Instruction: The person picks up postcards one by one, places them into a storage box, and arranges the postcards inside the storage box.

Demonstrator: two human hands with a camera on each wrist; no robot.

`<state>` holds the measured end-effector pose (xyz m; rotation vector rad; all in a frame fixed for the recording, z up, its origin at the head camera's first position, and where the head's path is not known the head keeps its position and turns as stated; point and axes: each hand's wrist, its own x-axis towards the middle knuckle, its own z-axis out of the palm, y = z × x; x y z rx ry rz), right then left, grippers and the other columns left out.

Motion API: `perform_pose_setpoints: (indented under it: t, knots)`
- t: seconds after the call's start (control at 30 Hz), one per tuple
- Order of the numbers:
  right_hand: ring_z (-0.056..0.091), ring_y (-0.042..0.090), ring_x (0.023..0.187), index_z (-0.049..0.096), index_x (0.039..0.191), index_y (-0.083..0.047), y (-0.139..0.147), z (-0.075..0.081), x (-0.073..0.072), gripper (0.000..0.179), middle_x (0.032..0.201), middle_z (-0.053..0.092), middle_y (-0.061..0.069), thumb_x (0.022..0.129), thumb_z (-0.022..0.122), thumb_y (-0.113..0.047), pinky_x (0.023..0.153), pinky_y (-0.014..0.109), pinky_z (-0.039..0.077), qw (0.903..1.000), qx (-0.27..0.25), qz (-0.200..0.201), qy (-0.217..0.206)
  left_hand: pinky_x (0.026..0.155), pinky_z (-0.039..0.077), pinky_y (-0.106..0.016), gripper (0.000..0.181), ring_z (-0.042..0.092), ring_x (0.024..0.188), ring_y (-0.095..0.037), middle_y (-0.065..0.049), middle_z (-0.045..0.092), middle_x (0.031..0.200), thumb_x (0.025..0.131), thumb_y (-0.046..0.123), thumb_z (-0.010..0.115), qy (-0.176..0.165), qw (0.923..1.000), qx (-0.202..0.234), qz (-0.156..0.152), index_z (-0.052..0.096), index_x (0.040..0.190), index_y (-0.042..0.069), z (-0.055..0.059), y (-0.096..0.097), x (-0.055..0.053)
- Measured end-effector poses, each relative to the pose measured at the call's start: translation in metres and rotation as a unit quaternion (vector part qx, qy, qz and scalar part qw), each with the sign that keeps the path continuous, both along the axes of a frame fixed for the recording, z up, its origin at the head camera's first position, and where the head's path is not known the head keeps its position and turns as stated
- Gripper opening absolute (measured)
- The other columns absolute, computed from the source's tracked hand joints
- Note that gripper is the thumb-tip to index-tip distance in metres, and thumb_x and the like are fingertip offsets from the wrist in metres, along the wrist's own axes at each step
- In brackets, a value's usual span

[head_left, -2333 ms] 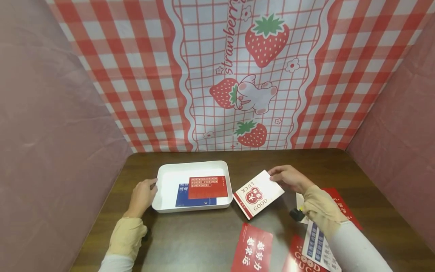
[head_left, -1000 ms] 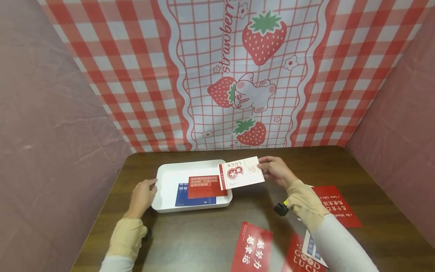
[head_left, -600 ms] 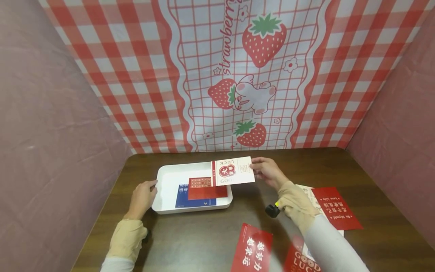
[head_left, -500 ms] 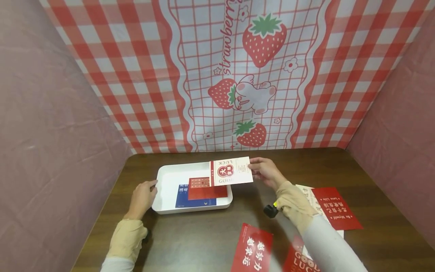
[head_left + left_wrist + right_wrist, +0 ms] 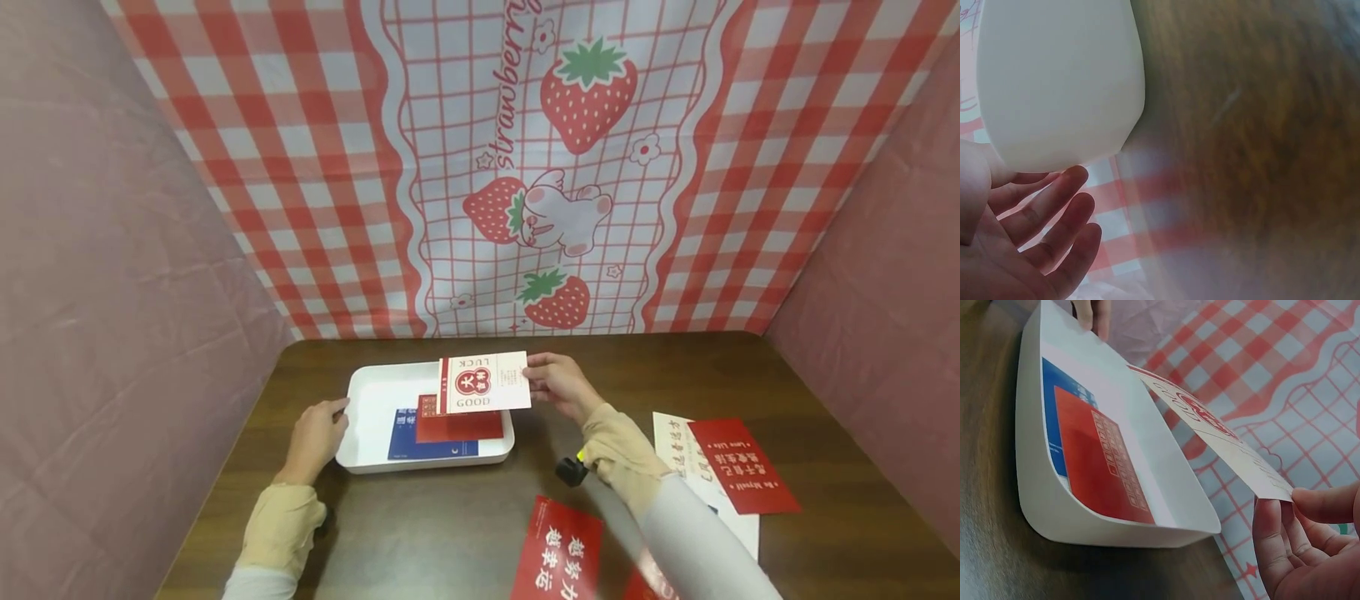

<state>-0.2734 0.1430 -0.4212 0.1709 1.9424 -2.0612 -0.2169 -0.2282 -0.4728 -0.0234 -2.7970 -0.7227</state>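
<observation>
The white tray [image 5: 367, 442] holds a blue card [image 5: 412, 446] with a red card [image 5: 457, 429] partly over it. At the tray's left end, my left hand [image 5: 313, 437] pinches the rim; the left wrist view shows its other fingers [image 5: 1063, 240] loosely bent beside the outer wall. Between thumb and fingers, my right hand [image 5: 562, 387] grips the right edge of a cream "GOOD LUCK" card [image 5: 487, 383]. This card hangs above the tray's right part, tilted in the right wrist view, and covers part of the red card from the head view.
On the brown table [image 5: 420, 533], a red card with white characters [image 5: 558, 546] lies near the front. Farther right are another red card [image 5: 742, 467], a cream card [image 5: 675, 442] beneath it, and a card partly hidden by the right sleeve. A checked strawberry cloth [image 5: 555, 200] hangs behind.
My right hand has lifted the cream card from the tray's right side, turned it, and carried it left over the tray. My left hand has stayed at the rim.
</observation>
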Motion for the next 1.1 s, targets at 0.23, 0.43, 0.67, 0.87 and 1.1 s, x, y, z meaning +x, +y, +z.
perform_pose_setpoints:
  t: [0.23,0.43,0.67,0.87,1.1]
  knots:
    - [0.062,0.008,0.060,0.048,0.119,0.010,-0.016,-0.010,0.003,0.029,0.070,0.063,-0.002,0.091,0.052,0.005,0.057,0.022,0.054,1.0000,-0.001,0.008,0.001,0.090,0.048,-0.058,0.032,0.061,0.105,-0.049,-0.028,0.068,0.112,0.088,0.004,0.056,-0.011,0.9999,-0.005,0.003,0.067,0.116,-0.006,-0.001,-0.001,-0.001]
    - [0.060,0.008,0.060,0.049,0.116,0.010,-0.027,-0.020,0.008,0.027,0.071,0.062,0.000,0.090,0.052,0.006,0.057,0.022,0.053,0.9999,0.005,0.013,0.001,0.087,0.048,-0.057,0.032,0.063,0.101,-0.047,-0.026,0.069,0.111,0.088,0.005,0.057,-0.012,0.9999,0.000,-0.001,0.067,0.116,-0.005,-0.003,-0.003,-0.002]
    - [0.059,0.010,0.060,0.051,0.118,0.016,-0.034,-0.028,0.016,0.030,0.073,0.060,0.005,0.090,0.053,0.006,0.057,0.022,0.054,0.9971,0.058,0.035,0.034,0.088,0.048,-0.056,0.032,0.064,0.100,-0.044,-0.024,0.070,0.110,0.089,0.006,0.057,-0.019,0.9998,0.008,-0.005,0.067,0.117,-0.005,-0.004,-0.003,-0.002]
    - [0.054,0.015,0.065,0.064,0.111,0.012,-0.035,-0.027,0.016,0.026,0.087,0.066,0.015,0.090,0.059,-0.002,0.058,0.026,0.050,0.9742,0.202,0.045,0.090,0.090,0.047,-0.057,0.033,0.063,0.104,-0.045,-0.026,0.068,0.113,0.090,0.007,0.056,-0.034,0.9993,0.016,0.001,0.065,0.120,-0.005,-0.003,-0.002,-0.003]
    - [0.057,0.023,0.070,0.065,0.108,0.010,-0.026,-0.024,0.013,0.024,0.086,0.064,0.013,0.092,0.060,-0.008,0.060,0.035,0.052,0.9593,0.249,0.069,0.115,0.089,0.048,-0.057,0.034,0.063,0.102,-0.044,-0.026,0.069,0.113,0.090,0.007,0.055,-0.031,0.9994,0.014,0.001,0.064,0.121,-0.006,-0.002,-0.003,-0.004]
